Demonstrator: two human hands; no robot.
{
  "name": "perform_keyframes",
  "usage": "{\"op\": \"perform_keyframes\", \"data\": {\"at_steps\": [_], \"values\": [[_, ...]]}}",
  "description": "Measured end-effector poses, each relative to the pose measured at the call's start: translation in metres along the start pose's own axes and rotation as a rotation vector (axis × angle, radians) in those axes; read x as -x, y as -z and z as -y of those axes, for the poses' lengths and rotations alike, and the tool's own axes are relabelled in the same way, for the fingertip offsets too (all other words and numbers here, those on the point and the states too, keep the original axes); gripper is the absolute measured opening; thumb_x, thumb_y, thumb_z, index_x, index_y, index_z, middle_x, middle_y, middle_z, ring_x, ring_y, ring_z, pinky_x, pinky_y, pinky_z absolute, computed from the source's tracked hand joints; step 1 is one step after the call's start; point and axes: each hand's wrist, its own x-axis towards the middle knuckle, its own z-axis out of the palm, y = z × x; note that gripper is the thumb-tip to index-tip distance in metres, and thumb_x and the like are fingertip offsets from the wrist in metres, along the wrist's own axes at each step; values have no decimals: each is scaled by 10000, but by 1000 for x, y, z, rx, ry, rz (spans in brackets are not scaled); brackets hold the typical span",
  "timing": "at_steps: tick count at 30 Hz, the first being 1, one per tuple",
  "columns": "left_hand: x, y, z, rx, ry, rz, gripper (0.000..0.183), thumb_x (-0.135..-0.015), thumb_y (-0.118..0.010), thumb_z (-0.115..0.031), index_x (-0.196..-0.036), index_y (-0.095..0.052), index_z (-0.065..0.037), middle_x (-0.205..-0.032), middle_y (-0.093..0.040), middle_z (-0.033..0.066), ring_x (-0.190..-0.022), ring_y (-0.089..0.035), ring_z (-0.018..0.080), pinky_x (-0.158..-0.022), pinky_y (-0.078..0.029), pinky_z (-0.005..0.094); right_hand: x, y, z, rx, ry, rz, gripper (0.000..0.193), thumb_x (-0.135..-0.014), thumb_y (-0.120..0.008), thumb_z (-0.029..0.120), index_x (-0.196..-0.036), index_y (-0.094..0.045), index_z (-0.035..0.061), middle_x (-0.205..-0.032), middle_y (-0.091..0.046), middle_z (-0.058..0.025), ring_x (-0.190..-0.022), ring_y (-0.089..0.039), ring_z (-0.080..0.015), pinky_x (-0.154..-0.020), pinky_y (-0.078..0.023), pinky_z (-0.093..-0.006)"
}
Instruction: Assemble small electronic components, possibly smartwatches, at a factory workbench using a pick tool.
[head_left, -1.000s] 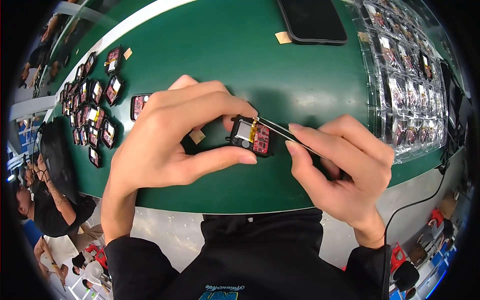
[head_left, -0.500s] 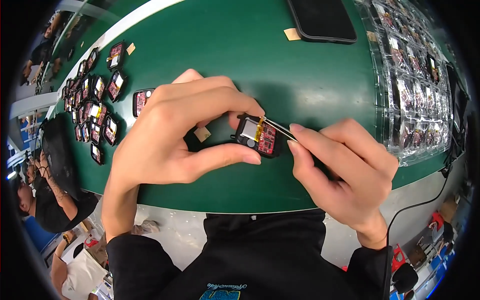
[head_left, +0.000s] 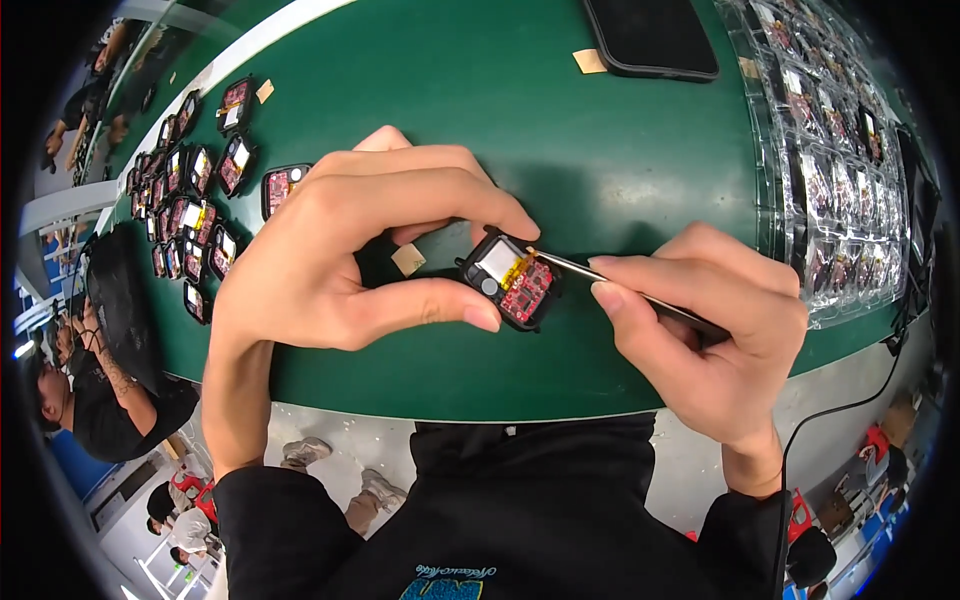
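Note:
Between the thumb and fingers of my left hand [head_left: 360, 240] is a small black device housing [head_left: 512, 280]. Inside it show a red circuit board, a silver battery cell, yellow tape and a round grey part. My right hand [head_left: 710, 325] pinches a pair of slim metal tweezers [head_left: 590, 275] with a dark rear end. Their tip touches the housing's upper edge beside the yellow tape. Behind my left hand another open housing [head_left: 280, 188] is partly hidden. A small tan square [head_left: 409, 260] lies on the green table under that hand.
Several similar open housings [head_left: 185, 215] are heaped at the left. A black phone [head_left: 655, 35] lies at the far side, beside a tan piece [head_left: 589, 62]. Clear plastic trays [head_left: 840, 180] of boards line the right. A black cable [head_left: 815, 415] hangs at the right edge. Other people sit at left.
The housing has turned slightly in my left hand, its lower end swinging down. My right hand has shifted right and holds the tweezers at a flatter angle, with more of their length showing.

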Motion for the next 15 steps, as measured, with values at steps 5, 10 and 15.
{"op": "perform_keyframes", "data": {"at_steps": [5,10,15], "values": [[-1,-1,-2,-35,-7,-6,600,-773,-981,-435,-1197,-843,-33,-1052,-807,48,-859,-673,156,-733,-425,295,1,-1,-1,-7,-8,6,187,-863,-857,-82,-1039,-870,-18,-756,-667,-9,-551,-462,-11,-492,-290,-219],[-1,-4,-2,-72,-45,-33,595,-754,-985,-416,-1185,-844,-31,-1034,-819,55,-916,-723,192,-773,-442,316,0,-2,-1,-5,-14,15,186,-869,-852,-83,-1041,-870,-14,-753,-655,-3,-547,-452,-8,-488,-277,-220],[0,-7,-3,-75,-50,-45,603,-746,-982,-431,-1175,-845,-30,-1011,-812,71,-898,-724,210,-820,-423,346,0,-1,-1,-6,-23,15,181,-868,-850,-83,-1032,-870,-10,-747,-648,0,-543,-445,-5,-487,-275,-220]]}}
